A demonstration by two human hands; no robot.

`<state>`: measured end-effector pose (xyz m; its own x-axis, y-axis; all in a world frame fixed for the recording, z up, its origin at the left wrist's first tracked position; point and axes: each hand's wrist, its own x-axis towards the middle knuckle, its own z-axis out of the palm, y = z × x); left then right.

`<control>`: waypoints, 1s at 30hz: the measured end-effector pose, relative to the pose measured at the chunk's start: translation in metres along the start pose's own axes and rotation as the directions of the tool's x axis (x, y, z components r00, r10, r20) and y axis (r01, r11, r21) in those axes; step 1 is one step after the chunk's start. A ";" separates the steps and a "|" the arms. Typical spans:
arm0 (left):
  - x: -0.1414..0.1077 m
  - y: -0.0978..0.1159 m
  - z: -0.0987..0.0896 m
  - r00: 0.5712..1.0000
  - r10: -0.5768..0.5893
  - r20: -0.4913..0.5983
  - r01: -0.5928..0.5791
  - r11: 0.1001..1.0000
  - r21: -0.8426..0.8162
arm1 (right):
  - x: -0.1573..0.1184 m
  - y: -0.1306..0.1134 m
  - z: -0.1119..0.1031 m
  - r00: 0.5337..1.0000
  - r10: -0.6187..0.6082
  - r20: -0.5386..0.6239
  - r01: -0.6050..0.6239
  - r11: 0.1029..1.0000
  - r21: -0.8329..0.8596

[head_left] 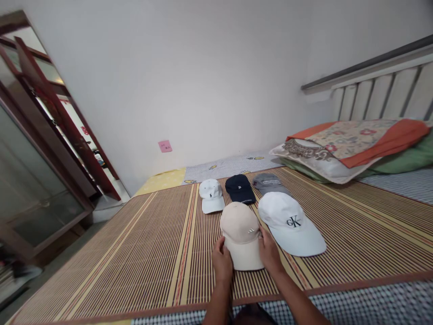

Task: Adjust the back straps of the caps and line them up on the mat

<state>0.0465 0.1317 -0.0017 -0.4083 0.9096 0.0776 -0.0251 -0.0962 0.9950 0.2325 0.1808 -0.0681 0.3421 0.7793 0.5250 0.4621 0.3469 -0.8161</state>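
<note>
A beige baseball cap (239,223) with a small light logo rests on the striped mat, its brim toward me. At the cap's left edge is my left hand (222,262), thumb and fingers closed on the side by the brim. My right hand (269,250) grips the opposite side, its fingertips partly hidden by the cap. Just right of it lies a white cap (282,212) with dark "CK"-like letters. Behind stand a smaller white cap (211,192), a black cap (239,187) and a grey cap (267,183), the last partly covered by the lettered one.
The striped bamboo mat (135,253) covers a bed with a checked sheet (372,300). Pillows (361,140) are piled at the right, near a radiator (379,92). A pink note (165,146) is on the white wall. At the left is a doorway with a door (81,140).
</note>
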 end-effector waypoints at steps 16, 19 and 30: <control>-0.009 -0.004 0.004 0.974 0.212 -0.080 -0.196 0.965 0.172 | 0.001 -0.001 -0.001 0.999 -0.024 -0.029 0.024 1.000 -0.012; -0.010 -0.003 0.004 0.972 0.218 -0.087 -0.199 0.962 0.187 | 0.001 -0.003 -0.002 1.000 -0.015 -0.016 0.015 1.000 -0.010; -0.022 0.005 -0.010 0.988 0.143 -0.065 -0.129 0.974 0.184 | -0.007 -0.018 -0.018 0.999 0.030 0.018 -0.031 0.999 0.028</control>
<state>0.0463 0.1069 0.0009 -0.4658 0.8584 0.2151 0.1964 -0.1367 0.9710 0.2363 0.1602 -0.0529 0.3414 0.7985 0.4959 0.4288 0.3372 -0.8381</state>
